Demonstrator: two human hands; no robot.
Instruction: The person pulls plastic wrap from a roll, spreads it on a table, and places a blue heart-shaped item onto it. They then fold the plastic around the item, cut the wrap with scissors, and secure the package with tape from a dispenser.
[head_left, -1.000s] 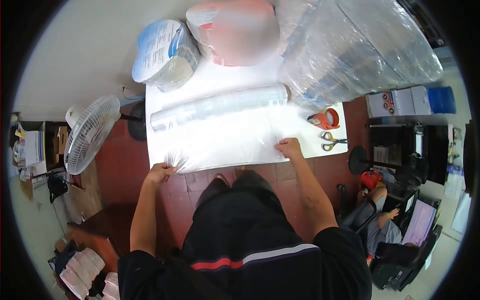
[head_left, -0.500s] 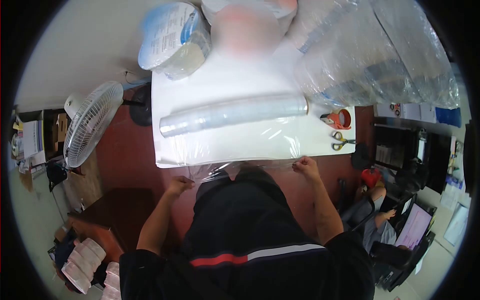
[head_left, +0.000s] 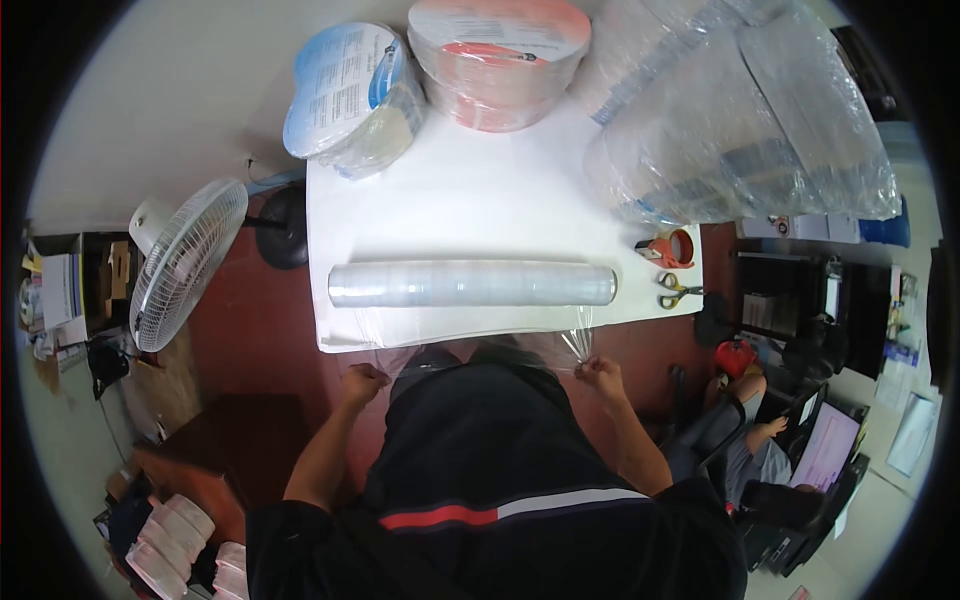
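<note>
A roll of clear plastic film [head_left: 470, 284] lies crosswise on the white table [head_left: 480, 215]. From it a thin transparent sheet hangs over the front table edge toward my body. My left hand [head_left: 366, 382] is closed on the sheet's left corner. At the right corner, my right hand [head_left: 600, 377] pinches the film, which is gathered into creases there. Red tape dispenser [head_left: 672, 249] and scissors with yellow-and-black handles [head_left: 680, 291] lie to the right of the roll.
Plastic-wrapped packages, one blue-and-white [head_left: 350, 90], one red-and-white [head_left: 500, 60], and a large wrapped bundle [head_left: 740, 120], stand at the table's back. A fan [head_left: 190, 265] is at left. Another person [head_left: 750, 430] sits at right near a monitor [head_left: 825, 448].
The roll has come nearer the front edge and now lies straighter. My right hand has moved down and slightly left, holding the film. My left hand has shifted slightly.
</note>
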